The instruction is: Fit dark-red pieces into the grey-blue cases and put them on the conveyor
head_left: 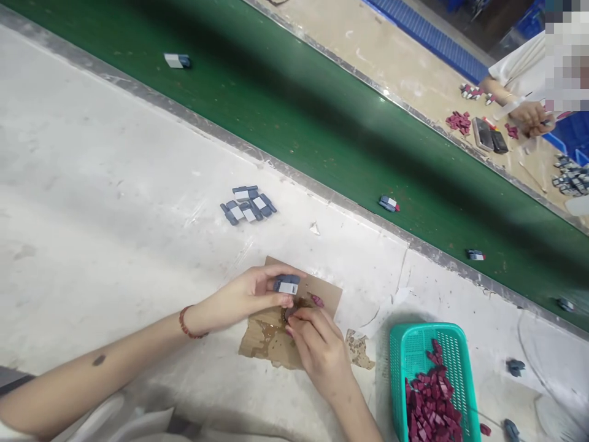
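Observation:
My left hand grips a small blue-grey plastic part with a white panel, between thumb and fingers. Just below it, my right hand is closed in a pinch over a stained piece of cardboard. A bit of maroon shows at its fingertips, but what they hold is mostly hidden. One maroon piece lies on the cardboard beside the right hand. Wet-looking brown patches mark the board. Several similar blue-grey and white parts lie in a group on the white table beyond my left hand.
A green basket of maroon pieces stands at right. Loose blue-grey parts lie beyond it. A green conveyor belt crosses diagonally, carrying several parts. Across it, a co-worker's hand is near maroon pieces and a dark box.

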A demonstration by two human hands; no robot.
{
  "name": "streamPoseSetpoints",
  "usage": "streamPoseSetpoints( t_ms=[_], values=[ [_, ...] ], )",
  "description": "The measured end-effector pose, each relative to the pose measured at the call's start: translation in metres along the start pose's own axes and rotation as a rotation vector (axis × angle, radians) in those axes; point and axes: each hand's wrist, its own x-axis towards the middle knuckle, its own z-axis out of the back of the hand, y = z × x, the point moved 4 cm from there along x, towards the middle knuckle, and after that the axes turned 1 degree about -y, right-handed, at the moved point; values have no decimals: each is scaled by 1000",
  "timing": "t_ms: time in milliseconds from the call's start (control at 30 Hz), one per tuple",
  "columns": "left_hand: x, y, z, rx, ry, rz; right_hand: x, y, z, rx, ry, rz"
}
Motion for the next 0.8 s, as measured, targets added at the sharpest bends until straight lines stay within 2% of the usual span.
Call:
streamPoseSetpoints(
  t_ms=[133, 200, 300, 400, 567, 800],
  values=[
    [-6, -1, -3, 116, -12, -71, -3, -12, 11, 311, -154, -233],
    [-8, -2, -8, 123, 60, -82, -5, -17, 18, 484, -256, -347],
    [-11, -3, -18, 123, 222, -101, -5, -20, 24, 691, -342, -436],
    [-13, -2, -24, 162, 304, -98, -3, -18, 25, 811, -366, -456],
    [-15, -2, -28, 190, 371, -104, 0, -14, 21, 820, -359, -437],
    [-17, 0, -30, 237, 394, -108, -3, -15, 17, 800, -264, -396]
  ],
)
